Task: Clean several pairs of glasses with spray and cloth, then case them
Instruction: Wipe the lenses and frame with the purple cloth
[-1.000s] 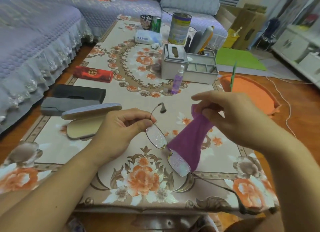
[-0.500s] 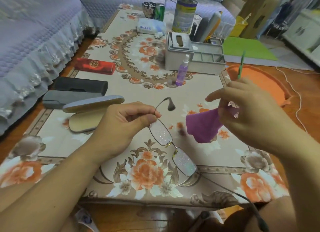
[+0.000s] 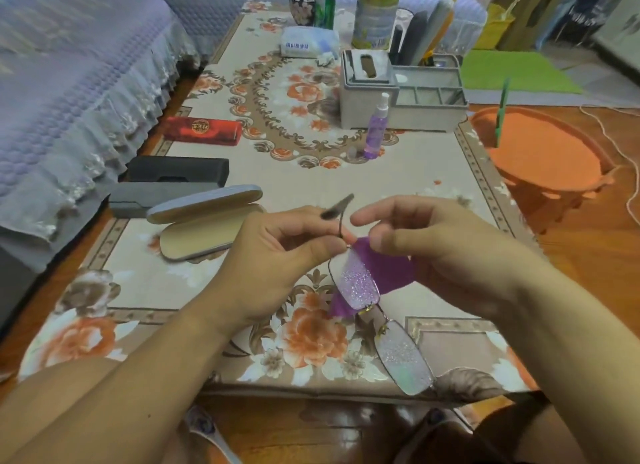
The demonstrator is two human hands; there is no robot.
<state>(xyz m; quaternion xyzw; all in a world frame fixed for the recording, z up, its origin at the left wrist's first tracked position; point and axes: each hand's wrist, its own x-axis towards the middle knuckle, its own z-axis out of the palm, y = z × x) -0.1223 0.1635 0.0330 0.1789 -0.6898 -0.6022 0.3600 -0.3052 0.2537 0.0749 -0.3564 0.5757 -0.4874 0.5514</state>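
Hard to make out: the far temple tip of the thin wire-framed rimless glasses (image 3: 360,285), blurred dark above the knuckles; the near temple lost below the table edge, against the dark at the bottom of the frame. Half hidden: the soft purple cleaning cloth (image 3: 389,268), bunched under the right hand (image 3: 440,252) and showing through the upper lens. Cut off at top: the tall printed tin can (image 3: 375,12) and the dark patterned cup (image 3: 302,7). Illegible: the print on the white tissue pack (image 3: 304,41).

Left hand (image 3: 277,266) pinching the wire frame at the hinge beside the upper lens, thumb and forefinger together. Right hand's thumb and fingers curled on the cloth, pressed against that lens. Both lenses speckled with fine droplets, held tilted in the air above the near part of the floral tablecloth (image 3: 398,183).

Slim clear spray bottle of violet liquid (image 3: 376,126) upright before the grey compartmented organiser box (image 3: 401,93). Open cream-lined oval hard case (image 3: 207,224) left of the hands; beyond it a grey flat case (image 3: 156,195), a black flat case (image 3: 178,168), a red rectangular case (image 3: 202,131). Orange plastic basin (image 3: 540,148) on the wooden floor to the right.
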